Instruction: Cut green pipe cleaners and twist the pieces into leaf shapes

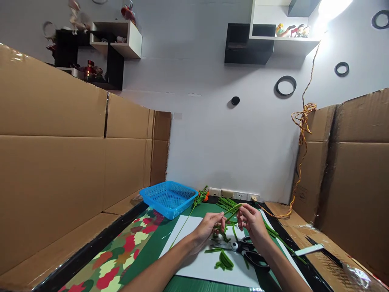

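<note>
Over the white sheet (185, 265), my left hand (209, 229) pinches a green pipe cleaner (232, 209). Its other end sits between the closed fingertips of my right hand (251, 219). Below the hands lie black-handled scissors (253, 257), partly covered by my right wrist. Cut green leaf-like pieces (225, 260) rest on the sheet near the blades. Behind the hands is a bundle of green pipe cleaners (225, 202). Some green shapes under my left fingers are partly hidden.
A blue plastic basket (170, 198) stands at the back left, beside an orange flower (206, 196) on a long green stem. Cardboard walls (75, 170) rise at both sides. Power sockets (227, 193) line the back; an orange cord (299, 174) hangs right. A pale strip (309, 250) lies right.
</note>
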`<control>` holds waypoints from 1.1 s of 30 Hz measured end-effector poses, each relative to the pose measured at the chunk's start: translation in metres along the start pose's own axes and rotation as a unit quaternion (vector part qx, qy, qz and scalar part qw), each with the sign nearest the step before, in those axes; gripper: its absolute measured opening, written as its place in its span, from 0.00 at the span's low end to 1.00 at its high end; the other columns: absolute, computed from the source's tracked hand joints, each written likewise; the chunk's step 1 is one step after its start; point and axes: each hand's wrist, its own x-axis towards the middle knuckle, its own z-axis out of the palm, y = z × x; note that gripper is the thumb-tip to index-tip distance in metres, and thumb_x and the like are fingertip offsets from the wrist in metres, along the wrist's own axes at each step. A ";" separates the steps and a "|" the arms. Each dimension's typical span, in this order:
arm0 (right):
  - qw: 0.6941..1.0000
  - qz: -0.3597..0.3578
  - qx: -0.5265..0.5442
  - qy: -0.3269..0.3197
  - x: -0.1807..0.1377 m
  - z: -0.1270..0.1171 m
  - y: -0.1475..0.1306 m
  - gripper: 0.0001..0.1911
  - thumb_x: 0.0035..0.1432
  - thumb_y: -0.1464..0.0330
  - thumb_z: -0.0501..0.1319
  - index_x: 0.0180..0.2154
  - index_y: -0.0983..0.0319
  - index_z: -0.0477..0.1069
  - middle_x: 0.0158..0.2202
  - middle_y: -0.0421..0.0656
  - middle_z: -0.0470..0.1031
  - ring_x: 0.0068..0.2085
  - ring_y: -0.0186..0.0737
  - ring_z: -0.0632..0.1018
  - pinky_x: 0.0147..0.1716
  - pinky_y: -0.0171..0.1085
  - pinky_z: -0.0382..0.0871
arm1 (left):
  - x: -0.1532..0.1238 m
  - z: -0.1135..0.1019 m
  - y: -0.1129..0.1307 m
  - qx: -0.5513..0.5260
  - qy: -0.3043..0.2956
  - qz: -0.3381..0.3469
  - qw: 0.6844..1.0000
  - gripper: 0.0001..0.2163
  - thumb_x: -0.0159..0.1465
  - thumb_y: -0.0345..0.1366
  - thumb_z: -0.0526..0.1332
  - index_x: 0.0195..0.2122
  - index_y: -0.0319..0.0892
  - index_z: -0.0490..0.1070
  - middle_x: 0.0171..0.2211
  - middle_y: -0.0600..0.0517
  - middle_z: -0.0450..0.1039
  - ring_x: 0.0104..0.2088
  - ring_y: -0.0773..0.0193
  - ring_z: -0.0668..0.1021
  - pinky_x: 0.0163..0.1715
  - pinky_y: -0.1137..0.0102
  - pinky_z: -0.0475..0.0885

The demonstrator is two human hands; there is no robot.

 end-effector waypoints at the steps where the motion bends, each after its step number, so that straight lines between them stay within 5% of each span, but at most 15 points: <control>1: 1.000 -0.004 -0.006 0.004 0.000 0.000 0.000 0.24 0.42 0.52 0.77 0.32 0.62 0.74 0.22 0.38 0.72 0.17 0.30 0.68 0.15 0.31 0.61 | 0.000 0.000 0.000 0.001 0.002 -0.005 1.000 0.25 0.63 0.58 0.62 0.25 0.39 0.70 0.26 0.51 0.68 0.26 0.68 0.67 0.30 0.70 0.57; 12: 1.000 -0.009 -0.012 0.007 0.003 0.001 0.002 0.25 0.42 0.50 0.76 0.31 0.62 0.75 0.19 0.37 0.70 0.16 0.31 0.67 0.15 0.31 0.61 | 0.000 -0.001 -0.001 -0.009 -0.019 -0.051 0.998 0.28 0.58 0.63 0.64 0.30 0.37 0.75 0.25 0.54 0.64 0.22 0.71 0.61 0.24 0.71 0.48; 33: 0.999 -0.020 -0.015 -0.020 0.007 0.002 0.006 0.24 0.41 0.51 0.78 0.29 0.62 0.76 0.20 0.38 0.70 0.16 0.32 0.67 0.14 0.32 0.62 | 0.001 -0.006 -0.001 0.002 0.016 -0.056 0.998 0.24 0.58 0.58 0.64 0.29 0.37 0.73 0.30 0.49 0.72 0.20 0.74 0.62 0.22 0.72 0.48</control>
